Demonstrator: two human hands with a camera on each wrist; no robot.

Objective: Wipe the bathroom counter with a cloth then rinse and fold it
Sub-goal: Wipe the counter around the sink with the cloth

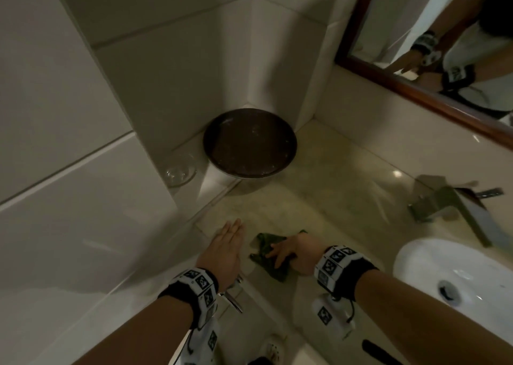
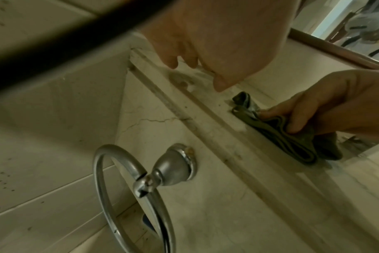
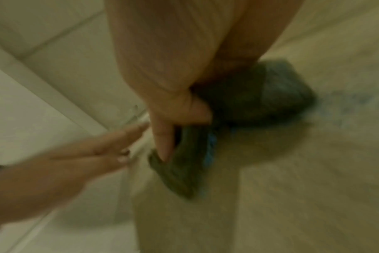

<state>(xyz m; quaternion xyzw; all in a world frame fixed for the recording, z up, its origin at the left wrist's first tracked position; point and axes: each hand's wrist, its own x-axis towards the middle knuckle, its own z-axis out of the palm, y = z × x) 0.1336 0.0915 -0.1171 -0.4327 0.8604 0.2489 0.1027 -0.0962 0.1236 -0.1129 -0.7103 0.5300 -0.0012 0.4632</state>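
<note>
A folded dark green cloth (image 1: 262, 242) lies on the pale marble counter (image 1: 319, 198) near its front left corner. My right hand (image 1: 291, 249) holds it down, fingers curled over its folded edge (image 2: 292, 145) and the thumb tucked against it (image 3: 281, 89). My left hand (image 1: 229, 239) is just left of the cloth with straight fingers held together, over the counter's corner by the wall. In the left wrist view the left hand (image 2: 216, 42) holds nothing. The right wrist view is blurred.
A dark round bowl (image 1: 249, 142) stands in the back corner with a small glass dish (image 1: 180, 170) to its left. The white sink (image 1: 455, 278) and faucet (image 1: 449, 203) are at the right. A mirror (image 1: 444, 45) hangs above. A chrome towel ring (image 2: 128, 188) is mounted below the counter edge.
</note>
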